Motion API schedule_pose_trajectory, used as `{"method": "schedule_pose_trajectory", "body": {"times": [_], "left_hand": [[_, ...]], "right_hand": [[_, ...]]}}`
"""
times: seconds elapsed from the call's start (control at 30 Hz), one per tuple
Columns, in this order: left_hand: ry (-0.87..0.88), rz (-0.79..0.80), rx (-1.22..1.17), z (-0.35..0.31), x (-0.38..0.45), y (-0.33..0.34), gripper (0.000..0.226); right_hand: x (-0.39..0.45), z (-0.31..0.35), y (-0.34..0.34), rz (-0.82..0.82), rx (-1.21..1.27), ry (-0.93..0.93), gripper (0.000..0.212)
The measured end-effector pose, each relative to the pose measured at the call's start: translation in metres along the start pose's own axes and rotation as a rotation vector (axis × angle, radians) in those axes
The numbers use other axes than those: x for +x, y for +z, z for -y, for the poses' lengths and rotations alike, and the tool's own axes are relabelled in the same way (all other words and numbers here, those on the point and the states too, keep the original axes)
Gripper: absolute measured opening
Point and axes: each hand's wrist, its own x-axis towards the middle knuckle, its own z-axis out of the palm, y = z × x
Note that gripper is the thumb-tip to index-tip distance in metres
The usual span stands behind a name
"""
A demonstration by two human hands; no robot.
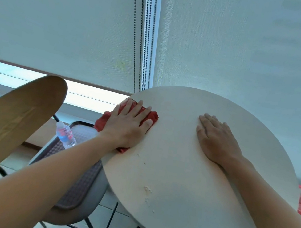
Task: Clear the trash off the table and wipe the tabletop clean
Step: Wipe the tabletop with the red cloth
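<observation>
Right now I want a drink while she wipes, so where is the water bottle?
In the head view, the water bottle lies left of the round table, on the tray on the chair, just below the left hand.

Both forearms bare, no sleeves; left grip (128,123), right grip (216,138) ungloved, ringless.

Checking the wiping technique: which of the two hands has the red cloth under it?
The left hand, at the round white table's left edge, presses flat on the red cloth. The right hand rests flat on bare tabletop.
</observation>
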Motion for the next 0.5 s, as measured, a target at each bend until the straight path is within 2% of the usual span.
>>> {"method": "schedule_pose_trajectory", "body": {"times": [0.5], "left_hand": [[-0.050, -0.035, -0.014, -0.050, -0.063, 0.012, 0.061]], "right_hand": [[-0.001, 0.004, 0.000, -0.015, -0.005, 0.017, 0.054]]}}
